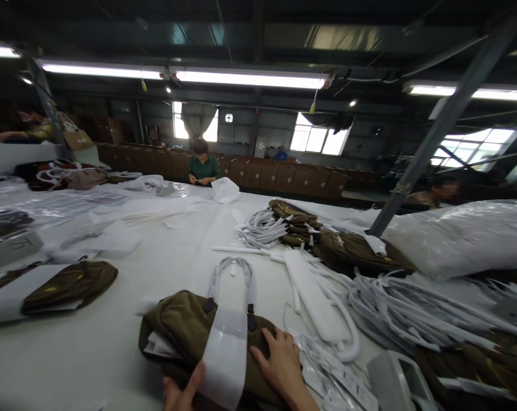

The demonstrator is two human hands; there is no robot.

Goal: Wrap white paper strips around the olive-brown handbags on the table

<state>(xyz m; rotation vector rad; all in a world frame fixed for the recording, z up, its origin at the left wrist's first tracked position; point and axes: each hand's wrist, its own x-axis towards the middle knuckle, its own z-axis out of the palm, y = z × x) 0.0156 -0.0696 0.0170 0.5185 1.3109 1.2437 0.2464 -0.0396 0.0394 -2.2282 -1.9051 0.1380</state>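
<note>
White worktable point(125, 354): olive bag point(181, 331), long axis 10-to-4 o'clock, beneath both hands. Right hand point(284, 365) flat, fingers spread; left hand point(183, 394) touches white band point(226, 354), grip unclear.

The right hand point(281, 362) lies flat on a brown bag point(185, 334), fingers point(269, 339) spread. Just left of those fingers a white paper band point(226, 348) wraps over the bag. The left hand point(183, 394) shows only a thumb and a bit more – it touches the band's low edge. Past the fingertips, the bag's wrapped handles point(232, 277) lie on the white table point(172, 257). Right of the fingers sits a heap of white strips point(395, 311). Far beyond, a person in green point(203, 165) works at the table.
</note>
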